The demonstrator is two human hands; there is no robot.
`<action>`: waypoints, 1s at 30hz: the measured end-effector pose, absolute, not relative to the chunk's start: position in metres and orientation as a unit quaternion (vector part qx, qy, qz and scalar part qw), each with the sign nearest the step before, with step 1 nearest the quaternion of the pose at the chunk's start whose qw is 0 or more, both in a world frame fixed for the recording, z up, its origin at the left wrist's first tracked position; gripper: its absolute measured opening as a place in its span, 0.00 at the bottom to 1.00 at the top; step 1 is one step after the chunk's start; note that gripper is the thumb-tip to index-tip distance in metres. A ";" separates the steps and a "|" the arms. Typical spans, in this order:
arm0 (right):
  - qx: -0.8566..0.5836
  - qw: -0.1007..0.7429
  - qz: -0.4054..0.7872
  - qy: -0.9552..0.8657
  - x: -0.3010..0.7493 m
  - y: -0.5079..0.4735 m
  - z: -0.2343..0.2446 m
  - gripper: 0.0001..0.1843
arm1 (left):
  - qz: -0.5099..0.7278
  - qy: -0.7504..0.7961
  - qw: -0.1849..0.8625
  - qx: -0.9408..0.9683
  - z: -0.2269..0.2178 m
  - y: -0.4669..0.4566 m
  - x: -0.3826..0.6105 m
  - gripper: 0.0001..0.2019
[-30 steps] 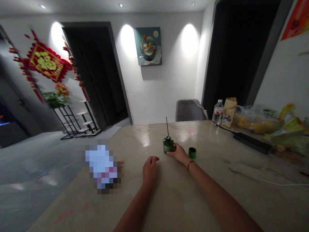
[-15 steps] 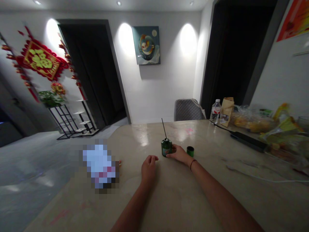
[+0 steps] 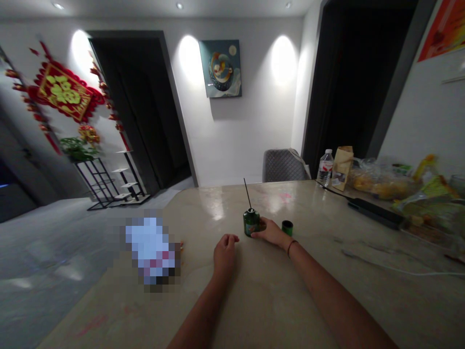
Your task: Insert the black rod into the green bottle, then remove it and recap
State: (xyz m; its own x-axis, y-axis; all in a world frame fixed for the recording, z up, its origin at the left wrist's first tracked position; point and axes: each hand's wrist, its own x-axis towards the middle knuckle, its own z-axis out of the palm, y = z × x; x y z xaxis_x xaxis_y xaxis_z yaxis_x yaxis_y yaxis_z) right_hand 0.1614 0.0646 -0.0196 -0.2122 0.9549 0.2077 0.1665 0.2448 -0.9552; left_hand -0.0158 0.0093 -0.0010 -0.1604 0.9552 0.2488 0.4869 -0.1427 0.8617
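Observation:
A small dark green bottle [image 3: 251, 222] with a thin black stick rising from its mouth stands upright on the beige table [image 3: 276, 300]. My right hand [image 3: 271, 231] grips the bottle's right side with the fingers curled round it. The bottle's green cap [image 3: 287, 228] lies just right of that hand. My left hand [image 3: 225, 250] rests on the table left of the bottle, its fingers curled into a loose fist, holding nothing that I can see.
A pixelated patch [image 3: 150, 252] covers something at the table's left edge. Along the right side lie a water bottle [image 3: 324, 169], a paper bag [image 3: 342, 167], food bags [image 3: 385, 183], a black power strip [image 3: 376, 212] and a white cable [image 3: 392, 269]. A grey chair [image 3: 284, 166] stands behind.
The hands and the bottle stay where they were; only the view has shifted slightly.

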 end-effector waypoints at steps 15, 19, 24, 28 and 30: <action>-0.524 0.460 0.328 -0.637 0.147 0.074 -0.026 0.32 | 0.457 0.610 0.260 0.592 -0.003 0.009 -0.016 0.14; -0.568 0.431 0.263 -0.650 0.144 0.076 -0.024 0.31 | 0.459 0.607 0.265 0.592 -0.003 0.009 -0.015 0.14; -0.602 0.409 0.222 -0.649 0.142 0.084 -0.022 0.33 | 0.455 0.610 0.270 0.591 -0.002 0.008 -0.015 0.14; -0.610 0.401 0.215 -0.648 0.142 0.093 -0.023 0.32 | 0.455 0.610 0.263 0.592 -0.001 0.007 -0.015 0.14; -0.609 0.400 0.217 -0.650 0.143 0.098 -0.025 0.31 | 0.456 0.610 0.262 0.593 -0.002 0.007 -0.015 0.14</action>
